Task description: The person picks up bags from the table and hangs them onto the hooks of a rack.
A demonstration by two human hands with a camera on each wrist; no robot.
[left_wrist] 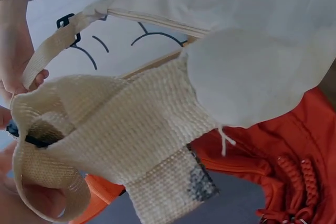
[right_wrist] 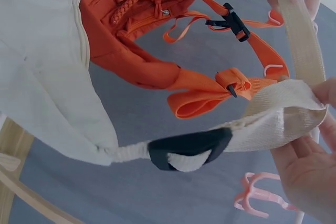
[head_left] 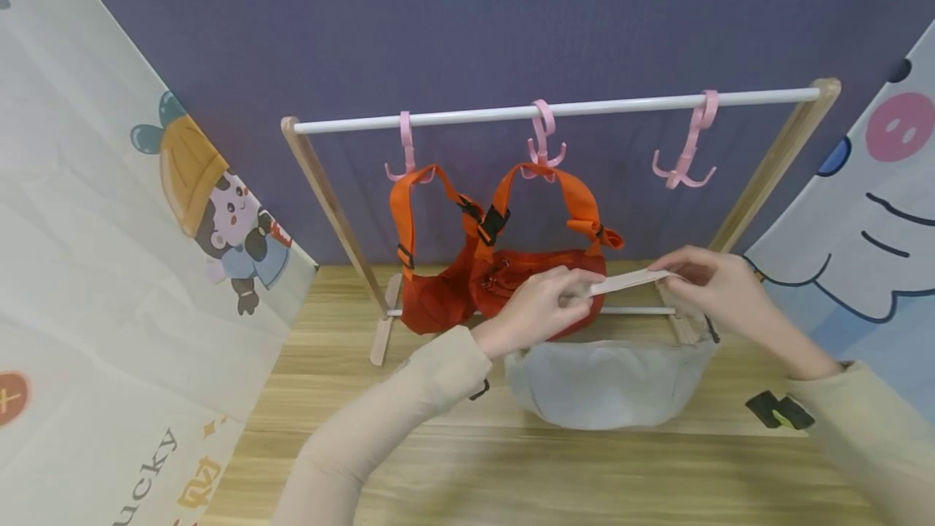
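Note:
A white waist bag [head_left: 613, 388] hangs below both hands, held by its cream webbing strap [head_left: 630, 281]. My left hand [head_left: 544, 307] pinches one part of the strap, and my right hand [head_left: 719, 291] grips another part to the right. Between them the strap runs nearly straight. In the left wrist view, webbing [left_wrist: 142, 114] loops back beside the left fingers. A black buckle [right_wrist: 157, 153] joins strap to bag in the right wrist view. Behind the hands, a red-orange waist bag [head_left: 536, 262] and a second one [head_left: 438, 299] hang by orange straps.
A rack with a white top bar [head_left: 621, 106] and wooden legs stands across the back. Pink hooks hang from it: a left hook [head_left: 407, 144], a middle hook [head_left: 542, 132] and a right hook [head_left: 690, 144] holding nothing. Printed sheets [head_left: 241, 258] flank the wooden tabletop [head_left: 409, 469].

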